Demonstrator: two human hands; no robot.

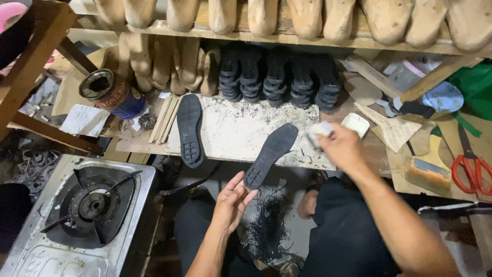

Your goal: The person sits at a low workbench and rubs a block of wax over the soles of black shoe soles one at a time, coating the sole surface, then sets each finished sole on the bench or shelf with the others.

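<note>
My left hand [231,201] holds the heel end of a black shoe sole [270,154], which slants up to the right over the front edge of a white work slab [236,131]. My right hand [341,145] is blurred and grips a small white block [319,129] just right of the sole's toe. A second black sole [189,129] lies flat, tread up, at the slab's left edge. A pile of black rubber shavings [268,223] sits between my knees.
A single gas burner [89,205] stands at lower left. A glue tin [114,93] lies on its side at left. Stacked black soles [279,77], wooden shoe lasts [307,18], red scissors [471,166], a brush [430,169] and a white pad [355,124] surround the slab.
</note>
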